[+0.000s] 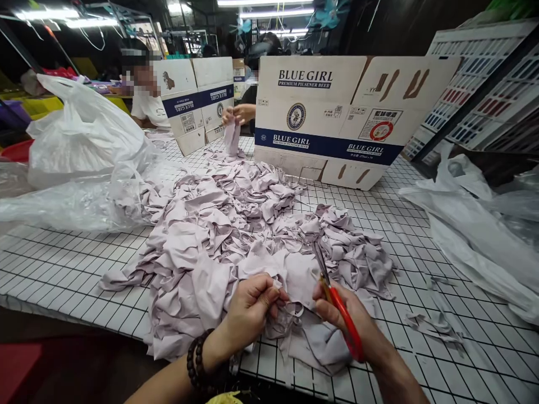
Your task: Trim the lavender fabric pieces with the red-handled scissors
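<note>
Pinching a small bit of pale lilac cloth (277,284) between thumb and fingertips of the left hand (248,308), above the near edge of the table (404,348). Wearing a dark beaded bracelet (196,359) on the left wrist. Gripping red-handled scissors (347,324) in the right hand (364,318), with fingers curled about the handles and blades pointed toward the far edge; cannot tell the gap between the blades. Facing a heap of lilac cloth (189,241), spread from the near edge across the middle of the white, black-gridded table. Flanked to the right by loose scraps (435,326) and a white plastic bag (475,230), and toward the left edge by a bulging white bag (86,129) and a clear plastic bag (76,205). Backed, toward the far edge, by a large Blue Girl carton (328,120) and a smaller carton (185,104). Showing, between both, a co-worker's hands (241,114) with a lilac piece (232,138) held up.
</note>
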Motion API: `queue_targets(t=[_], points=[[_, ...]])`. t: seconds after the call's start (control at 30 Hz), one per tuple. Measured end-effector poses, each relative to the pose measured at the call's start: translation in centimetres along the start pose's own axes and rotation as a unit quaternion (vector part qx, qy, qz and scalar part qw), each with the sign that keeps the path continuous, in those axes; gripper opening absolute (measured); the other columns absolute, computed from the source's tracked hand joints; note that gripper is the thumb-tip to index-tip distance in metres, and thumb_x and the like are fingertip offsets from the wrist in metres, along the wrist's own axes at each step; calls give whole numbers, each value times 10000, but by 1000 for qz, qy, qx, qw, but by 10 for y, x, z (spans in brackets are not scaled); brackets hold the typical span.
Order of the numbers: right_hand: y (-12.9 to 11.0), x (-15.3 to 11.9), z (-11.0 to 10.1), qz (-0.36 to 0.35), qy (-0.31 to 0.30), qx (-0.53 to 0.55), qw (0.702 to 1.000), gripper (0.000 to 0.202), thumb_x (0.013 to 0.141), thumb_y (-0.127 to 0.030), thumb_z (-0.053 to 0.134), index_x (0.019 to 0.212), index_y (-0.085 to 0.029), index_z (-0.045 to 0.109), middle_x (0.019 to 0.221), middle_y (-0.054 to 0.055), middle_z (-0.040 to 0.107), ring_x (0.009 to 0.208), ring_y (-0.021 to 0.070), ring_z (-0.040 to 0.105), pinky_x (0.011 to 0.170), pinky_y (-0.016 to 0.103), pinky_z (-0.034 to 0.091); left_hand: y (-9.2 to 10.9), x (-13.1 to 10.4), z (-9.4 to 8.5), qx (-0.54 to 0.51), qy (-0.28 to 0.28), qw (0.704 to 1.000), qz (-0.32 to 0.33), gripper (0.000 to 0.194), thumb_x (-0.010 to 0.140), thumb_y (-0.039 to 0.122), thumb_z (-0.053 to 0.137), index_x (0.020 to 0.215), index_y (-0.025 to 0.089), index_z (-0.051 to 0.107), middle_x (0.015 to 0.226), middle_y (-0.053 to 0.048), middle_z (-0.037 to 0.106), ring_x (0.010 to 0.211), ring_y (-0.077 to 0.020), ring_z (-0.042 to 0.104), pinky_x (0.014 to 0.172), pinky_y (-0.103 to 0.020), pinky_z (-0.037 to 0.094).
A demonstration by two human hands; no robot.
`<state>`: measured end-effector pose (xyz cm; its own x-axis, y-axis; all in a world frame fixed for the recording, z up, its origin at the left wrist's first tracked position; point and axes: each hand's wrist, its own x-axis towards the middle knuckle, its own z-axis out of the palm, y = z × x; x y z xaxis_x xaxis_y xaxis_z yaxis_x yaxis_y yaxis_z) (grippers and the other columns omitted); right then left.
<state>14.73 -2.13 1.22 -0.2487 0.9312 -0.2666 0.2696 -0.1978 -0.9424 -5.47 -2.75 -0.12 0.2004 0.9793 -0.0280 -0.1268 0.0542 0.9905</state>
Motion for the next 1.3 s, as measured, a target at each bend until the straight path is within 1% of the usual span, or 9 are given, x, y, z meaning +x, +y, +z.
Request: queue_targets(t=[0.07,0.13,0.2,0.3,0.53,0.77,0.93,1.03,1.3], points=[[-9,-14,-5,-24,19,-165,986,384,678,-510,750,843,-218,562,678,-32,541,616,153,492,566,264,418,3,2,0,48,-7,999,18,422,867,518,566,742,130,679,644,-26,590,480,-85,507,496,-210,392],[-16,-22,-1,-50,40,-283,957,387,659,-503,770,834,-222,569,768,0,592,689,184,543,621,293,458,6,3,0,87,-14,995,36,390,897,464,540,741,136,684,664,-29,594,496,-88,512,513,-212,400],[-20,-23,7,-81,54,-339,936,388,664,-514,764,823,-222,565,843,25,609,755,208,576,668,318,484,7,4,0,108,-19,993,45,360,918,409,517,743,140,681,666,-27,588,510,-92,513,524,-212,402],[-21,-19,15,-101,66,-381,916,397,672,-532,755,787,-226,531,803,22,590,720,210,583,634,323,491,5,4,-2,114,-26,992,45,340,928,351,498,707,143,650,654,-19,558,521,-92,502,532,-211,392],[-22,-19,15,-147,75,-418,893,384,692,-517,748,761,-232,500,758,16,582,677,204,579,578,314,481,0,3,-5,93,-23,995,35,308,910,335,526,679,149,611,626,-6,533,521,-94,488,551,-216,382],[-22,-20,15,-172,92,-421,886,335,698,-482,744,749,-231,528,740,16,597,655,194,588,552,291,462,10,2,-3,45,-29,999,-5,338,853,416,593,641,154,619,585,0,529,441,-80,435,463,-209,341],[-20,-19,14,-193,94,-423,880,279,741,-445,693,699,-228,522,695,10,589,616,173,564,546,276,440,12,2,-3,20,-32,999,-20,366,823,466,618,626,157,601,579,-1,528,438,-83,441,440,-206,334],[-19,-19,14,-185,95,-426,881,303,741,-456,687,655,-225,511,656,5,577,579,162,536,526,271,420,11,2,-2,5,-36,999,-29,398,818,506,615,632,155,601,595,-6,538,439,-82,444,433,-205,335],[-15,-16,12,-172,86,-422,886,310,759,-465,671,644,-224,512,630,-4,556,545,149,509,508,263,384,9,1,-3,-20,-45,998,-51,450,785,572,637,647,144,621,609,-10,536,453,-79,446,432,-203,339]])
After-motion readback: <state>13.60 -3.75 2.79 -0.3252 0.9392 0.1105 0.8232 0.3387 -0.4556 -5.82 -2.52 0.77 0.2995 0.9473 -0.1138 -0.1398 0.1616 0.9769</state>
